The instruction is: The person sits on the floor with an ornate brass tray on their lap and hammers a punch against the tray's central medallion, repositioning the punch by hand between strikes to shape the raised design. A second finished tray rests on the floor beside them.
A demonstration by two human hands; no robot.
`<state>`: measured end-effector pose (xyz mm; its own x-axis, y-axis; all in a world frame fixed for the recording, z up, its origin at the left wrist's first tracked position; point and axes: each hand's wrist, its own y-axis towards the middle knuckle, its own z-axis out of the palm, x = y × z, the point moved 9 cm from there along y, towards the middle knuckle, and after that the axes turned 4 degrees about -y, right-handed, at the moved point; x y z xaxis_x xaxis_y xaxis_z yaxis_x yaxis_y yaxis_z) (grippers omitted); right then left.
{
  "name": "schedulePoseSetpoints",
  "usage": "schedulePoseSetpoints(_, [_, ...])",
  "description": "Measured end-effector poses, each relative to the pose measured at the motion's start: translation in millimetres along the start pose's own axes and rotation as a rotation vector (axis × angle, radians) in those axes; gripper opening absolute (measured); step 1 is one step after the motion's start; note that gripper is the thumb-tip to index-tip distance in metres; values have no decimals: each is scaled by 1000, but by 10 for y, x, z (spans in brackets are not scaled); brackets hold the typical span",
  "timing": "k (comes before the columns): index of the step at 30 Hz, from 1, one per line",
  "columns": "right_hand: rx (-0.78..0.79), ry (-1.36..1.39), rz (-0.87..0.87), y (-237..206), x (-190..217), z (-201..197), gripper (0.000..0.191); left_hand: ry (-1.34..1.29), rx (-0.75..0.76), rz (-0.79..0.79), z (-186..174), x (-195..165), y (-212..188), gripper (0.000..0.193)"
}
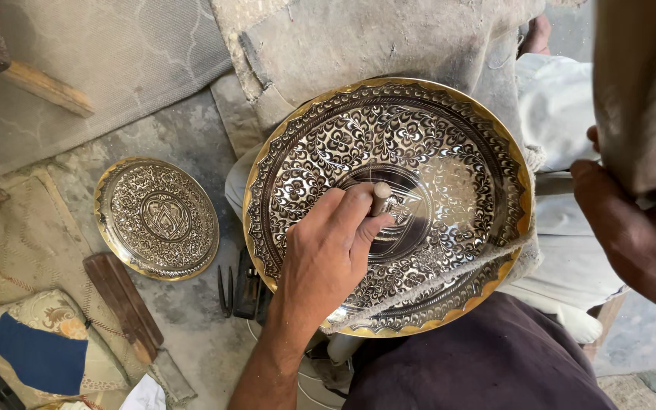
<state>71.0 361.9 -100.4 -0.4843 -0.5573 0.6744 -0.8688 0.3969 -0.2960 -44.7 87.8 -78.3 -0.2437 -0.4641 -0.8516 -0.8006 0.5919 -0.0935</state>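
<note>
Head view: big round plate (427,152), silver w/ engraved floral pattern, gold scalloped rim, tilted on person's lap; left hand (328,254) curled tight round small tool (382,198) pressed at plate's centre; right hand (632,228) at plate's right edge, grip unclear; smaller plate (157,219) on dusty floor (191,137) beside wooden stick (124,304).

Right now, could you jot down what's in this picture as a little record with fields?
Setting: worn floor with cloths and mats
Main piece: large engraved metal plate with gold scalloped rim, tilted on the person's lap
Left hand: rests on the plate, gripping a small chisel-like tool at the centre medallion
Right hand: raised at the plate's right edge, blurred; what it holds is unclear
Nearby: smaller engraved plate flat on the floor
Padding: frayed cloth strip over the lower rim
</note>
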Motion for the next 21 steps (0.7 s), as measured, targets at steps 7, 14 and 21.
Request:
schedulePoseSetpoints(7, [-60,-533,-249,-29,707,-169,51,19,18,0,8,-64,-5,25])
schedulePoseSetpoints(14, [-31,-888,-389,-110,1166,-218,44,59,25,36,19,-264,-18,24])
schedulePoseSetpoints(21, [-97,-652,-262,-428,1129,-633,49,35,-26,36,22,-562,-139,27])
